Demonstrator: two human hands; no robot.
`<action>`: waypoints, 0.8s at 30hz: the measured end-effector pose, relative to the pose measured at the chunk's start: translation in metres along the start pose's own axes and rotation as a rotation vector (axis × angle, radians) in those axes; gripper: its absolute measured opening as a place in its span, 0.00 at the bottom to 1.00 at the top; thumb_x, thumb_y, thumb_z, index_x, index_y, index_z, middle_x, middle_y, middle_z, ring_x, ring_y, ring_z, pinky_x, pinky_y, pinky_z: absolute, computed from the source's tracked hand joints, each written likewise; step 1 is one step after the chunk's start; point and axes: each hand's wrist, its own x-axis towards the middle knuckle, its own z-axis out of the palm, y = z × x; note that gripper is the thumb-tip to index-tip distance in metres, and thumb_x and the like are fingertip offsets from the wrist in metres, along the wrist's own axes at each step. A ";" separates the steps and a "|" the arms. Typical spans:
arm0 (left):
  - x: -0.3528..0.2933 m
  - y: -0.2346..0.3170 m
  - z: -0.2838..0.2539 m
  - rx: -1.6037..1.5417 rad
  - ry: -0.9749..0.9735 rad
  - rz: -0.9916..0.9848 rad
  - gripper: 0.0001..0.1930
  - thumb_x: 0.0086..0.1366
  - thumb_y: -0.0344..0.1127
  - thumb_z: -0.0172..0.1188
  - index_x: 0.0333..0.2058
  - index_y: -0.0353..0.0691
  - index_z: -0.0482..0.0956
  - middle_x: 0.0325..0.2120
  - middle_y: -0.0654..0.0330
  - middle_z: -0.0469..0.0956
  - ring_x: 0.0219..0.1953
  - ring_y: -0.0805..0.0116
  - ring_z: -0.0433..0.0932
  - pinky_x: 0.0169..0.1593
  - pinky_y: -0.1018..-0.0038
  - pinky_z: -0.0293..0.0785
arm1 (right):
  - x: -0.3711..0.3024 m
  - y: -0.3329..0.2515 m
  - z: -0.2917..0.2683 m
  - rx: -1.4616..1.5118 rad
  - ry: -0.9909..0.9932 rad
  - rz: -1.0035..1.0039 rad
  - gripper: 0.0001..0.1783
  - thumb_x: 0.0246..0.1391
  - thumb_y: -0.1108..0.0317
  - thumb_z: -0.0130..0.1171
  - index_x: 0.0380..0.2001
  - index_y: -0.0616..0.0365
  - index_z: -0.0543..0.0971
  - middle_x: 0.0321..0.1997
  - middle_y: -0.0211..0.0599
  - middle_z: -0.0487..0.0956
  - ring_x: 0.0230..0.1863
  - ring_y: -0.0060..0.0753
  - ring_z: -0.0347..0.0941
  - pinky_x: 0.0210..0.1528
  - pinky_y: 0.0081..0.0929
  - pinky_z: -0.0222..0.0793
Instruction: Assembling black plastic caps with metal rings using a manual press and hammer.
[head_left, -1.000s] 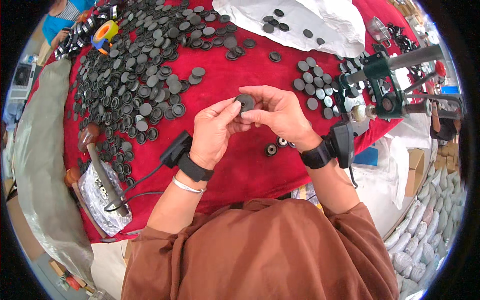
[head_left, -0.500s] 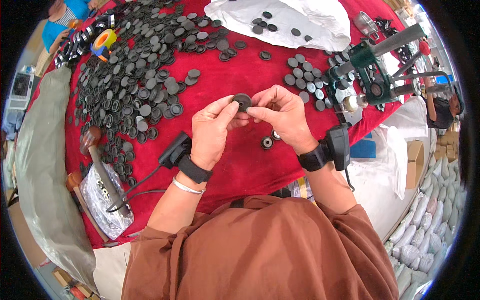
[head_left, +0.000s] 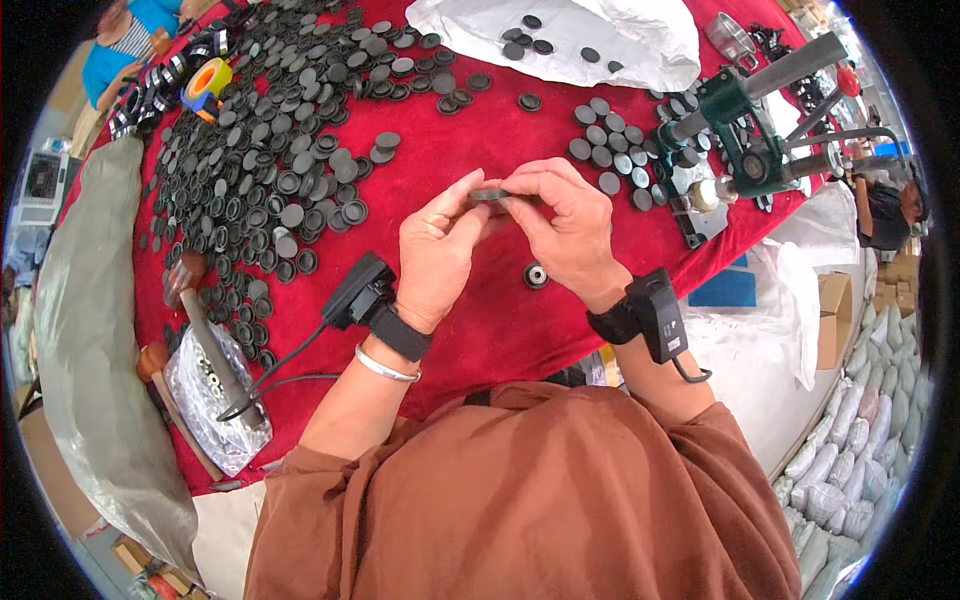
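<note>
Above the red cloth, both hands pinch one black round cap (head_left: 488, 195), seen nearly edge-on. My left hand (head_left: 440, 240) grips its left side with thumb and fingers. On its right edge, the thumb and forefinger of my right hand (head_left: 565, 225) are closed. Below the right hand lies a small black ring-shaped part (head_left: 535, 275) with a pale centre. To the left spreads a large heap of similar black caps (head_left: 290, 185). A group of grey-topped caps (head_left: 610, 150) lies to the right of my hands.
A green hand press (head_left: 750, 140) with a long lever stands at the right. White sheeting (head_left: 570, 25) with several caps lies at the far side. At the left are a mallet (head_left: 205, 320), a clear bag of small parts (head_left: 215, 400) and yellow-orange tape (head_left: 207, 85). The cloth (head_left: 450, 330) covers the table.
The cap has tilted from showing its round face to nearly edge-on. My right fingers have closed in on its edge, and my left hand has shifted slightly right.
</note>
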 end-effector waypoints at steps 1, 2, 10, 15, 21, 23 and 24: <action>0.000 -0.001 -0.001 -0.013 -0.024 0.007 0.18 0.67 0.24 0.50 0.55 0.32 0.69 0.45 0.53 0.77 0.44 0.66 0.79 0.50 0.69 0.78 | 0.000 0.000 0.000 0.002 -0.001 0.001 0.08 0.45 0.81 0.61 0.31 0.61 0.81 0.32 0.40 0.78 0.32 0.35 0.77 0.34 0.26 0.74; 0.000 0.000 0.000 -0.011 -0.022 0.007 0.18 0.67 0.24 0.50 0.55 0.32 0.69 0.45 0.53 0.77 0.44 0.66 0.79 0.50 0.69 0.78 | 0.000 0.000 -0.001 -0.016 -0.013 -0.008 0.08 0.45 0.81 0.61 0.31 0.61 0.80 0.32 0.41 0.78 0.33 0.37 0.77 0.34 0.27 0.74; 0.003 0.010 0.007 0.210 0.044 -0.059 0.14 0.63 0.23 0.53 0.48 0.30 0.76 0.38 0.57 0.80 0.37 0.74 0.78 0.44 0.77 0.78 | -0.002 0.000 0.001 -0.131 -0.077 -0.114 0.09 0.46 0.81 0.58 0.33 0.62 0.79 0.33 0.43 0.78 0.33 0.44 0.77 0.35 0.31 0.75; 0.002 0.008 -0.005 0.384 -0.037 0.001 0.15 0.64 0.24 0.48 0.47 0.30 0.77 0.40 0.54 0.79 0.41 0.67 0.80 0.44 0.71 0.81 | 0.000 -0.002 0.000 -0.061 -0.098 -0.072 0.08 0.46 0.80 0.58 0.33 0.62 0.80 0.31 0.43 0.79 0.33 0.43 0.78 0.35 0.32 0.75; -0.001 0.005 -0.011 0.155 -0.077 -0.022 0.17 0.62 0.20 0.47 0.48 0.30 0.76 0.40 0.54 0.79 0.40 0.69 0.79 0.45 0.71 0.80 | 0.000 0.003 -0.005 0.033 -0.147 0.105 0.05 0.47 0.78 0.60 0.30 0.62 0.81 0.28 0.43 0.80 0.30 0.40 0.78 0.32 0.29 0.74; -0.001 0.005 -0.013 0.028 -0.062 -0.076 0.17 0.61 0.19 0.48 0.48 0.31 0.77 0.39 0.57 0.80 0.36 0.74 0.79 0.42 0.75 0.80 | 0.001 0.005 -0.005 0.030 -0.145 0.083 0.06 0.47 0.78 0.60 0.31 0.62 0.81 0.28 0.43 0.80 0.29 0.39 0.79 0.32 0.29 0.74; -0.001 0.002 -0.013 0.135 -0.084 -0.001 0.16 0.61 0.20 0.50 0.48 0.31 0.77 0.39 0.57 0.80 0.37 0.73 0.80 0.42 0.75 0.80 | 0.002 0.006 -0.004 0.026 -0.142 0.061 0.07 0.47 0.78 0.61 0.32 0.62 0.82 0.28 0.43 0.80 0.29 0.38 0.79 0.32 0.28 0.73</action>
